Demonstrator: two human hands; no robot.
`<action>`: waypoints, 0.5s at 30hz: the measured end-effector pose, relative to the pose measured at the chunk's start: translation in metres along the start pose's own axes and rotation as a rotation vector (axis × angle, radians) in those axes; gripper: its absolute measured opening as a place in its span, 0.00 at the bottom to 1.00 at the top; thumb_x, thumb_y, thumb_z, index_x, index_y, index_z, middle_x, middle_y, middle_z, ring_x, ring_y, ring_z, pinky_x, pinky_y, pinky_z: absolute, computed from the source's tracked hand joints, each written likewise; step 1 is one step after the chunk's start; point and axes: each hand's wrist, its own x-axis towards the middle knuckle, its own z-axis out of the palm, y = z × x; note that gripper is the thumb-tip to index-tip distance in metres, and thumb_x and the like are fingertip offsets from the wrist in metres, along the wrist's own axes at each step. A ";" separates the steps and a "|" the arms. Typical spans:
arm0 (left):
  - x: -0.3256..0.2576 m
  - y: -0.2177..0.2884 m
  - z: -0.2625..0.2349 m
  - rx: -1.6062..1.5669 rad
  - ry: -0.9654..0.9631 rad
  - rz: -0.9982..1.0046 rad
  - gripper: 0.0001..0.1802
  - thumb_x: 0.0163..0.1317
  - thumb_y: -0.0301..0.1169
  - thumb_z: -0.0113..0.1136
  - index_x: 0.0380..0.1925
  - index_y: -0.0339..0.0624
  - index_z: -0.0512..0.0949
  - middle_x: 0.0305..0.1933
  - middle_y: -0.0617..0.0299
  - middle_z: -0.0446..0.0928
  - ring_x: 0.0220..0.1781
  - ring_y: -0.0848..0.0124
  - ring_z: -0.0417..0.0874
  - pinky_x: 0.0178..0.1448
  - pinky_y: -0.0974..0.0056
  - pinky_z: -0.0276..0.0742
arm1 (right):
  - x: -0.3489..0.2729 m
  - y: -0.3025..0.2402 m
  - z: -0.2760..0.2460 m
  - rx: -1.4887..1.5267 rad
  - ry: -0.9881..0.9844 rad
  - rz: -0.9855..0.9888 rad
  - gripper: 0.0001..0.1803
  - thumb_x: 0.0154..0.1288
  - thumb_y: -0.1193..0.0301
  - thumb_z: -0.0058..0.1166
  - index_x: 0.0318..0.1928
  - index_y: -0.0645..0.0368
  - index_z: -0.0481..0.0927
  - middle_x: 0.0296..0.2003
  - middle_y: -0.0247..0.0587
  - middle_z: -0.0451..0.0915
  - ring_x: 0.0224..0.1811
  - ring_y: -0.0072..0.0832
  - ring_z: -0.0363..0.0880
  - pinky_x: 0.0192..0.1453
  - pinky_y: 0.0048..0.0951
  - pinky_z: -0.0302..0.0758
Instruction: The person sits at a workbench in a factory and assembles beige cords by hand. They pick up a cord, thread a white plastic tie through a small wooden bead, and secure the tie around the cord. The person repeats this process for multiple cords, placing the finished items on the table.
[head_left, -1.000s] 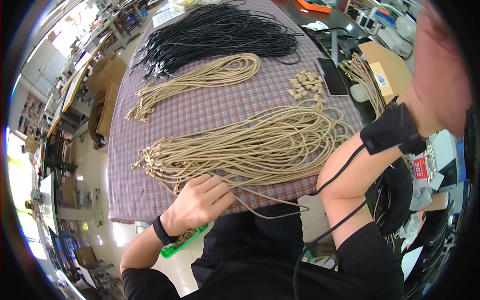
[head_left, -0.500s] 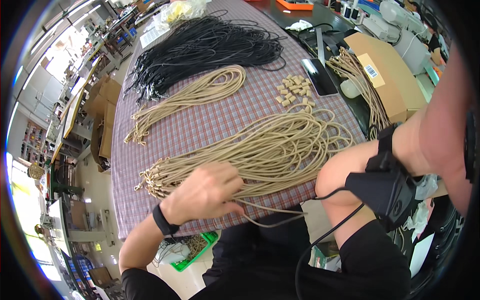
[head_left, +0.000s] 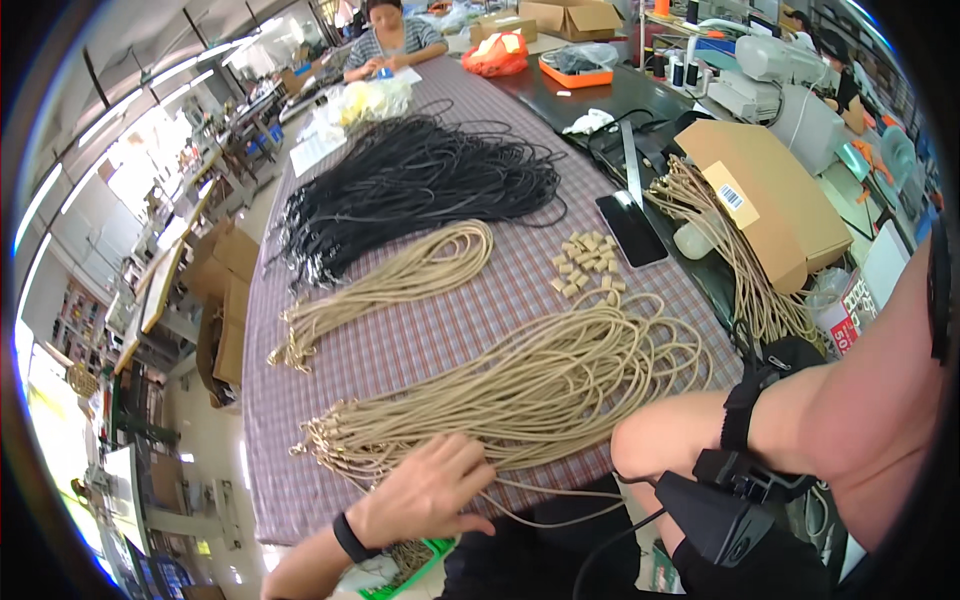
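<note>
My left hand (head_left: 430, 488), a black band on its wrist, lies at the near table edge with fingers curled over a beige cord (head_left: 560, 523). That cord comes out beside the thumb and loops past the edge. Just beyond the hand spreads a large bundle of beige cords (head_left: 520, 395) with metal clasps at its left end. My right arm is folded back on the right, elbow over the table corner. A black device (head_left: 715, 520) is strapped to it. My right hand (head_left: 870, 410) is raised close to the camera, its fingers out of sight.
Farther back lie a smaller beige bundle (head_left: 400, 275), a heap of black cords (head_left: 430, 180), small beige tube pieces (head_left: 585, 265) and a phone (head_left: 632, 230). A cardboard box (head_left: 770, 195) stands right. A green crate (head_left: 425, 570) sits below. Someone (head_left: 395, 45) sits at the far end.
The view has tilted up, so the far table end and a person there now show. My left hand stays by the near edge; its thumb sticks out more. My right arm remains folded.
</note>
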 end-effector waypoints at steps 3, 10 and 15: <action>-0.016 0.015 0.017 -0.007 0.113 -0.112 0.32 0.47 0.48 0.86 0.43 0.39 0.81 0.45 0.55 0.74 0.46 0.56 0.78 0.52 0.54 0.78 | -0.003 -0.009 -0.009 -0.015 0.031 -0.022 0.15 0.76 0.67 0.60 0.53 0.67 0.86 0.44 0.42 0.86 0.42 0.24 0.84 0.50 0.25 0.77; -0.040 0.031 0.055 -0.061 0.413 -0.307 0.29 0.43 0.40 0.90 0.38 0.40 0.81 0.44 0.54 0.73 0.46 0.52 0.76 0.53 0.48 0.78 | -0.006 -0.034 -0.016 -0.050 0.079 -0.055 0.14 0.77 0.68 0.58 0.53 0.67 0.85 0.46 0.42 0.85 0.44 0.25 0.84 0.53 0.27 0.76; -0.042 0.044 0.058 0.053 0.435 -0.362 0.30 0.40 0.35 0.89 0.39 0.40 0.78 0.46 0.50 0.73 0.50 0.46 0.75 0.57 0.43 0.74 | -0.017 -0.042 -0.015 -0.050 0.085 -0.073 0.14 0.77 0.69 0.57 0.54 0.67 0.85 0.47 0.42 0.85 0.45 0.26 0.84 0.54 0.27 0.76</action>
